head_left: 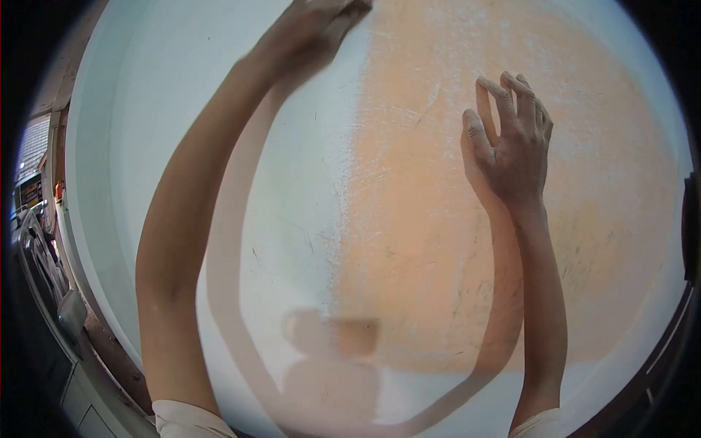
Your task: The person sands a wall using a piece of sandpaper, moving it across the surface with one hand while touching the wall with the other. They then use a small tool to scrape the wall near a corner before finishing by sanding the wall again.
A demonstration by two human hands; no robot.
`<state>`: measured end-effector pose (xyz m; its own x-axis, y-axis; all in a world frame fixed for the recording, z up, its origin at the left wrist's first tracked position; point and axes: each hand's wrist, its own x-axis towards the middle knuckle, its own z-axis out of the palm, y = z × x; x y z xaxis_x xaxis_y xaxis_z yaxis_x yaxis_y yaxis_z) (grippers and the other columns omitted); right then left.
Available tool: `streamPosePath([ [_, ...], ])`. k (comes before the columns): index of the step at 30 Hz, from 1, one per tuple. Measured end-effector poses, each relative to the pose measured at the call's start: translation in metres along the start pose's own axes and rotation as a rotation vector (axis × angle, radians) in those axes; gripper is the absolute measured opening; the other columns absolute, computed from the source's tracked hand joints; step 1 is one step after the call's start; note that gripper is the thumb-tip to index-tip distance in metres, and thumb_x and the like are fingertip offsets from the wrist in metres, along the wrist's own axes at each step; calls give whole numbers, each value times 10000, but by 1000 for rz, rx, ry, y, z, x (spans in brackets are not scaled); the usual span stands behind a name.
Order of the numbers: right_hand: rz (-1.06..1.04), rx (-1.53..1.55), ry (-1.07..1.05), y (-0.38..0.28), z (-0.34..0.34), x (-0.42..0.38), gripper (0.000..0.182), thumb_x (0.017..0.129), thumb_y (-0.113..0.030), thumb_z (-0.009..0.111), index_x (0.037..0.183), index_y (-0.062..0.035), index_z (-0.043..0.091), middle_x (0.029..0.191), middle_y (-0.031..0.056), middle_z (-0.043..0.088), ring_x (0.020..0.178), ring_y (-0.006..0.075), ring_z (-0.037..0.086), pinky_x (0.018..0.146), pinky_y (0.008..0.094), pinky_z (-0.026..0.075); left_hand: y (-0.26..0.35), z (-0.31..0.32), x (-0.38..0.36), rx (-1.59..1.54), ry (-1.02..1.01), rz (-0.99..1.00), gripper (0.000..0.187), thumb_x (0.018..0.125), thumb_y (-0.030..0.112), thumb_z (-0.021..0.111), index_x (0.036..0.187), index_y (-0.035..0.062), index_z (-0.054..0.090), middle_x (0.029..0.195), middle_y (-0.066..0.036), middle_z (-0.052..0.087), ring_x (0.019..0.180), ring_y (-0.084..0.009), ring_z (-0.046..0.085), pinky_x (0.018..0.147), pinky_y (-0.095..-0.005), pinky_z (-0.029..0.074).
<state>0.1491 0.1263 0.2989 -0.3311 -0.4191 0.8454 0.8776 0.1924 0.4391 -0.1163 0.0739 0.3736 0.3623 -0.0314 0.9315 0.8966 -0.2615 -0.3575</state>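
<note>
A large pale white panel (285,168) fills most of the head view, and a broad peach-coloured patch (409,204) with scuffs and white streaks covers its right part. My left hand (314,29) is up at the top edge of the view, over the white area close to the patch's border. Its fingers are closed and partly cut off by the frame, so I cannot tell what they hold. Over the peach patch, my right hand (515,150) is open, fingers spread and bent, fingertips near the surface. Whitish dust coats its fingers and nothing is in it.
A dark vehicle with a side mirror (71,314) stands beyond the panel's left edge. Behind it, shelving (31,191) with small items shows near a bright opening. Shadows of my arms and head (328,343) fall across the panel. A dark object (690,226) borders the right side.
</note>
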Motion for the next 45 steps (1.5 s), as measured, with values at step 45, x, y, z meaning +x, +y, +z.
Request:
streamPosePath([
  [45,79,10,-5,3,0,-9,383,883,-377,528,1225,-207,560,1315,93,480,1270,283,413,1056,469,290,18,24,-77,160,78,104,321,949,218,468,1235,99,551,1317,-50,528,1276,-267,428,1082,-519,261],
])
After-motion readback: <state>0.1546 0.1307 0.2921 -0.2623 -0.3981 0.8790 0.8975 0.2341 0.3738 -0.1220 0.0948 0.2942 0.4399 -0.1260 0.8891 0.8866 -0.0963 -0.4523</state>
